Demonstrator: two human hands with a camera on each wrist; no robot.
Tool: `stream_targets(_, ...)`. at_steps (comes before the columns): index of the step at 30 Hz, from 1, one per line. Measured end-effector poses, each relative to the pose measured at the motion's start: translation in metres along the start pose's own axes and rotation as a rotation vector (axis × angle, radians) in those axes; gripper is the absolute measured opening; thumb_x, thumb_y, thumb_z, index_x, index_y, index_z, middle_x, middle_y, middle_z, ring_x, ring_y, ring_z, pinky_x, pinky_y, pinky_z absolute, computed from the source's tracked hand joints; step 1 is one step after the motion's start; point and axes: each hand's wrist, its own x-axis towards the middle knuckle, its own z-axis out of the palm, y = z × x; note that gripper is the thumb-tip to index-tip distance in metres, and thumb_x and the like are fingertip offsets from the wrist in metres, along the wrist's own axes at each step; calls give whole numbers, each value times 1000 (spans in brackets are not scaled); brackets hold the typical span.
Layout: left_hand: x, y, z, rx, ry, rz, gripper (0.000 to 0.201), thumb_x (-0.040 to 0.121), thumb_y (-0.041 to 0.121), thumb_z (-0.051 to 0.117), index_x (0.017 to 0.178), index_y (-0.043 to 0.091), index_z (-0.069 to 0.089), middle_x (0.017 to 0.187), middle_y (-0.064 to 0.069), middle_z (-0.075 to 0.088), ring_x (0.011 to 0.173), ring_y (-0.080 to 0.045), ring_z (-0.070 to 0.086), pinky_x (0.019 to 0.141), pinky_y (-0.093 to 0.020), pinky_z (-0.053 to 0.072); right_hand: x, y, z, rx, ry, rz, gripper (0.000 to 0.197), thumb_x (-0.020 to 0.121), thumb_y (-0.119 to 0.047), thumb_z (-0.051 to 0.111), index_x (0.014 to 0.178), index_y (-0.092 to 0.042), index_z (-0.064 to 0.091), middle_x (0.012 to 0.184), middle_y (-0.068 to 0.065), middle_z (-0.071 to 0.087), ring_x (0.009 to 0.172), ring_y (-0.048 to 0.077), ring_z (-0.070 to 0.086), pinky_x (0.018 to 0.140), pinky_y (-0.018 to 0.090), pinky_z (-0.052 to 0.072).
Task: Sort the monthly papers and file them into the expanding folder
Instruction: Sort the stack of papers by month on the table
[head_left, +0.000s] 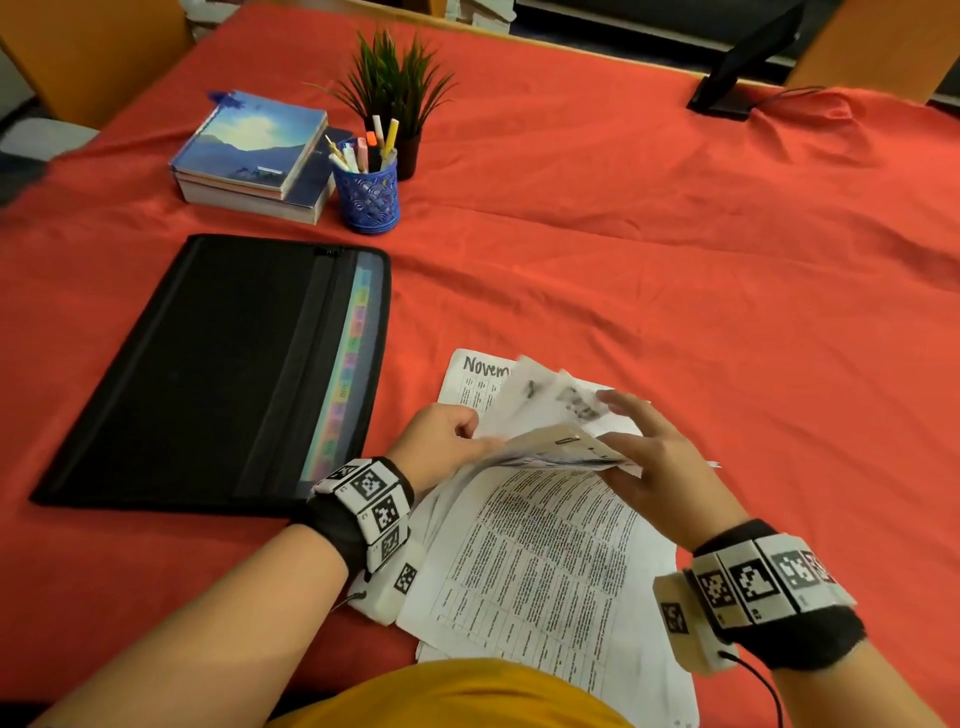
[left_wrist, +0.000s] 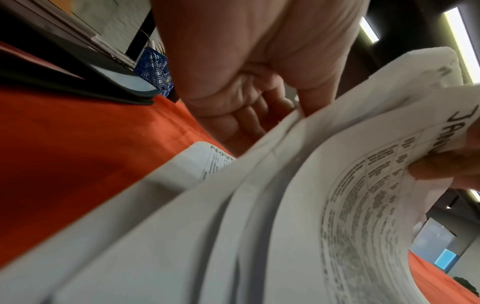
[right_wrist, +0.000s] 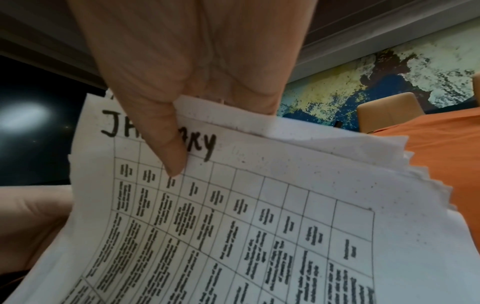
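Observation:
A closed black expanding folder (head_left: 208, 364) lies flat at the left, its coloured tabs showing along the right edge. Before me a stack of printed papers (head_left: 545, 561) is bent upward at its far end. My left hand (head_left: 447, 431) pinches the lifted sheets' left edge (left_wrist: 293, 127). My right hand (head_left: 644, 457) grips their far end, the thumb (right_wrist: 166, 144) lying on a table sheet headed January (right_wrist: 259, 226) and the fingers behind it. Flat on the cloth beyond the hands is a sheet headed November (head_left: 475, 374), part hidden by the lifted papers.
A red cloth (head_left: 675, 260) covers the table. At the back left stand a pile of books (head_left: 254, 156), a blue pen cup (head_left: 366, 192) and a small potted plant (head_left: 395, 93). A black monitor stand (head_left: 727, 93) is at the back right.

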Motion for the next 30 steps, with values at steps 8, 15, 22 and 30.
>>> stream_targets(8,3,1,-4,-27,-20,-80,45,89,29,60,55,11,35,54,-4,29,48,-13,27,47,-24,24,-2,-1,5,-27,22,5,29,66,7,73,89,-9,71,111,11,58,90,24,63,68,22,41)
stream_targets(15,5,-6,-6,156,114,-61,31,85,17,60,61,4,45,75,-9,47,73,-23,47,67,-30,35,-3,-3,6,22,0,50,28,70,5,70,93,-10,71,99,3,64,80,19,63,68,21,41)
stream_targets(22,5,-2,-5,181,123,-112,37,85,14,61,56,9,38,68,-5,37,67,-17,40,62,-29,30,-1,-3,5,41,-6,36,27,70,5,70,93,-9,71,102,3,65,83,21,65,70,24,45)
stream_targets(30,-6,10,-9,79,19,-131,20,80,15,71,71,-2,65,102,4,51,98,-5,46,71,-13,25,0,1,4,41,-41,75,30,71,4,67,94,-15,72,147,-1,32,99,18,64,74,39,53)
